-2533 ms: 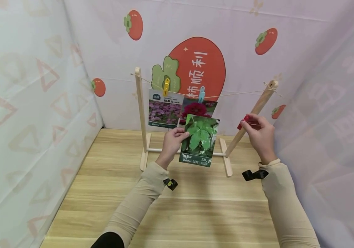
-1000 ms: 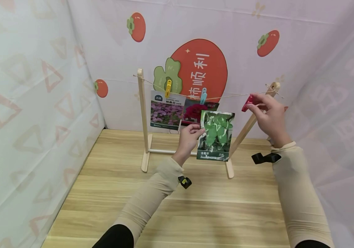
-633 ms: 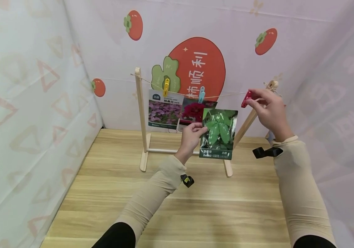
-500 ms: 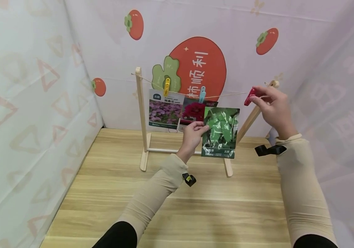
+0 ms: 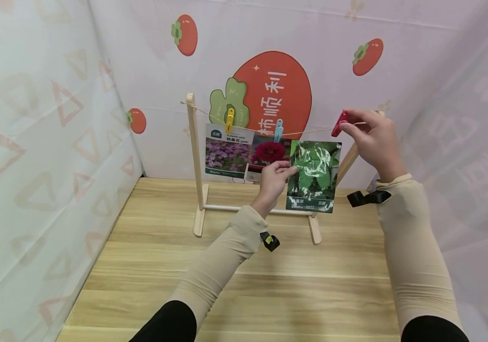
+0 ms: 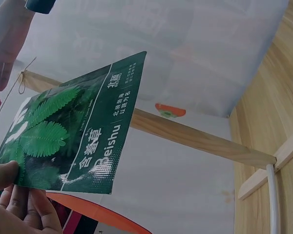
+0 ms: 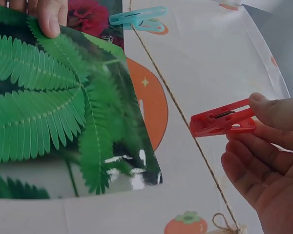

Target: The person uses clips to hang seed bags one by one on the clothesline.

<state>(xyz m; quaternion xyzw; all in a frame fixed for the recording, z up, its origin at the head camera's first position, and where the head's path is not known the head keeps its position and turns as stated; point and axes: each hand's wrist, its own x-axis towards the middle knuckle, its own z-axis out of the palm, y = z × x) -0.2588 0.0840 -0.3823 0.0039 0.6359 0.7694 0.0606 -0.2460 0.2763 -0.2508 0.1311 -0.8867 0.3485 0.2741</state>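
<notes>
My left hand [image 5: 274, 183] pinches the left edge of a green seed packet [image 5: 314, 176] printed with fern-like leaves, held upright below the string. Thumb in front, fingers behind, as the left wrist view shows. My right hand [image 5: 376, 140] pinches a red clothespin [image 7: 222, 119] by its handles; its nose overlaps the twine [image 7: 172, 92] in the right wrist view. The packet's top edge is just below and left of this clothespin. Two other packets hang on the line: a purple-flower packet [image 5: 227, 151] under a yellow clothespin [image 5: 229, 120], and a red-flower packet [image 5: 268, 151] under a blue clothespin [image 5: 278, 130].
The twine runs between two wooden posts, the left post [image 5: 196, 152] and the right post [image 5: 348, 161], joined low by a white rod [image 5: 226, 208]. The frame stands on a wood-grain table [image 5: 244, 285]. Printed cloth walls [image 5: 149, 47] surround it.
The left hand has carried the green packet right and upward, toward the string. The right hand has raised the red clothespin from beside the right post up to the line.
</notes>
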